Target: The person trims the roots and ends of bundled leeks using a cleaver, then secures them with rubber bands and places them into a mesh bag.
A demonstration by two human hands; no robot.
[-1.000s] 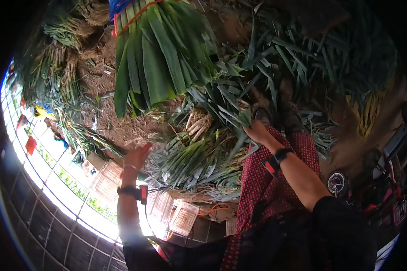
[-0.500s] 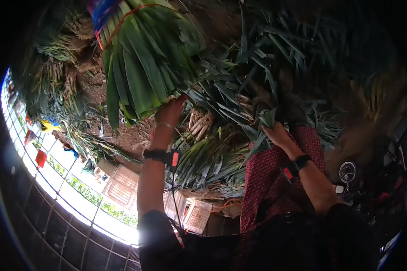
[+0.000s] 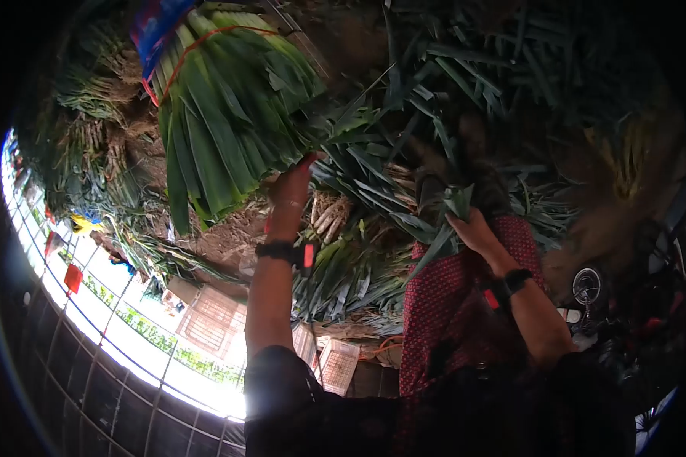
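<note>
A large bundle of leeks (image 3: 221, 114) fans its cut green leaves downward at the upper left, bound with a red tie (image 3: 198, 42). My left hand (image 3: 290, 189) is closed beside the lower leaf ends. A small red thing shows at its fingers, too dim to name, and the leaves and shade partly hide the grip. In my right hand (image 3: 474, 230) are leek leaves (image 3: 459, 202), gripped just above my patterned red trouser leg; their ends stick out above and below the fist. Dark straps with red-marked devices circle both wrists.
Loose leek leaves (image 3: 465, 68) cover the ground ahead. White-rooted leeks (image 3: 329, 215) lie between my hands, and a leek heap (image 3: 358, 270) below. Pale crates (image 3: 213, 321) stand near a wire grid (image 3: 91, 346) at lower left. Dark machinery with a round metal part (image 3: 586, 286) is at right.
The leek bundle appears slightly farther left in the view. My left hand and forearm sit a little farther right and lower; the right hand keeps its grip on the leek leaves.
</note>
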